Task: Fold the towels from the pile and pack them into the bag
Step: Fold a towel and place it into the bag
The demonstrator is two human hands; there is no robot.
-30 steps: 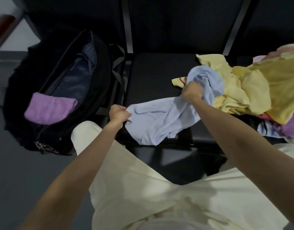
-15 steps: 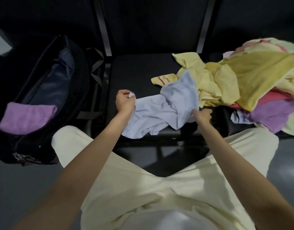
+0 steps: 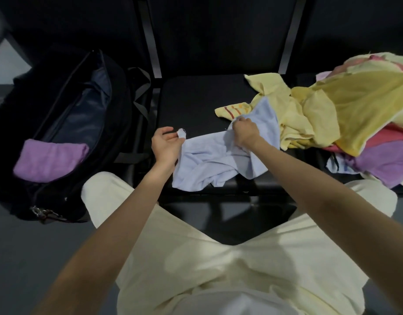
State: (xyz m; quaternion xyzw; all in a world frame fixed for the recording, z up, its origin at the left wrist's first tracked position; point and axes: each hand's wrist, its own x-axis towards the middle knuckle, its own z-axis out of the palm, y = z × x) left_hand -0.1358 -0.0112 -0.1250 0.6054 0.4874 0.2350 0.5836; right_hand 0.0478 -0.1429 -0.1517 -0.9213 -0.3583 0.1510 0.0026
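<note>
A crumpled light blue towel (image 3: 216,160) lies on the black seat (image 3: 191,103) in front of me. My left hand (image 3: 165,144) pinches its left corner, which sticks up between my fingers. My right hand (image 3: 245,131) grips the towel's upper edge near the pile. The pile of towels (image 3: 346,110), yellow, pink and purple, covers the seat to the right. An open black bag (image 3: 66,123) stands on the left with a folded purple towel (image 3: 51,159) inside.
Dark seat backs with grey metal bars rise behind the bench. My legs in pale trousers (image 3: 218,258) fill the foreground. Grey floor (image 3: 25,258) lies below the bag. A bag strap (image 3: 140,96) hangs between bag and seat.
My right hand moved from the towel's lower right edge up to its top edge. My left hand kept its corner. The view shifted slightly.
</note>
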